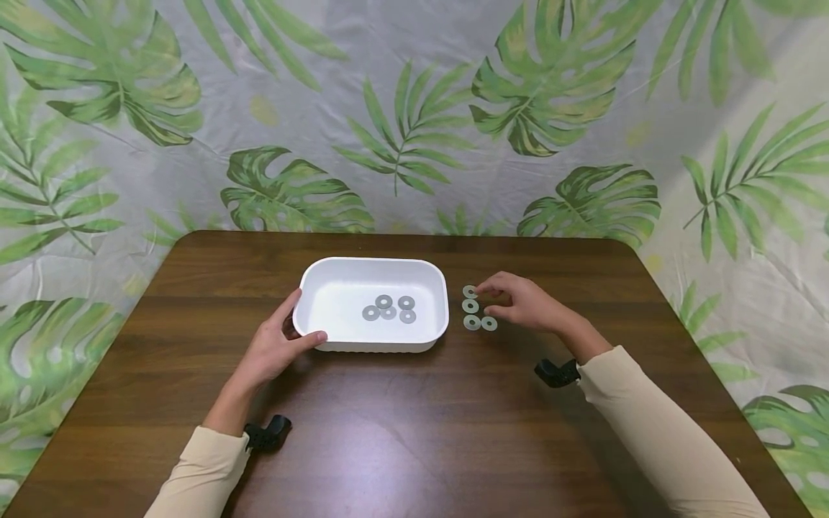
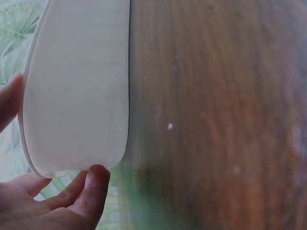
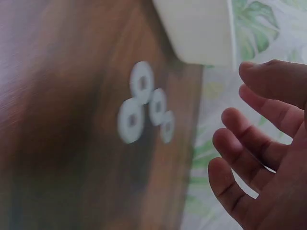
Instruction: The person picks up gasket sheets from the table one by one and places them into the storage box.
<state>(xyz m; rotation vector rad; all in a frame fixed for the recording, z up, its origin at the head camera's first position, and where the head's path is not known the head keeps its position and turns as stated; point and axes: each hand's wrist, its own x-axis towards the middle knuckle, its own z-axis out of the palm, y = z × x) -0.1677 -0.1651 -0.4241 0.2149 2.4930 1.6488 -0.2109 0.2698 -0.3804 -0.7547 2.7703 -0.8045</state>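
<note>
A white plastic tub (image 1: 346, 302) with rounded corners stands on the table, several grey metal washers (image 1: 383, 302) lying flat on its floor. My left hand (image 1: 275, 349) grips the tub's left end, thumb at the front rim and fingers round the outer wall; the left wrist view shows fingertips against the white wall (image 2: 76, 96). To the right of the tub lie several more washers (image 1: 471, 322), close together on the wood. My right hand (image 1: 521, 302) hovers beside them, fingers loosely bent, thumb apart from the index finger. In the right wrist view nothing sits between those fingers.
The brown wooden table (image 1: 363, 432) has rounded far corners. Behind it hangs a pale cloth (image 1: 414, 208) printed with green leaves. Each wrist carries a black camera mount, the left one (image 1: 267, 434) and the right one (image 1: 557, 373) close to the tabletop.
</note>
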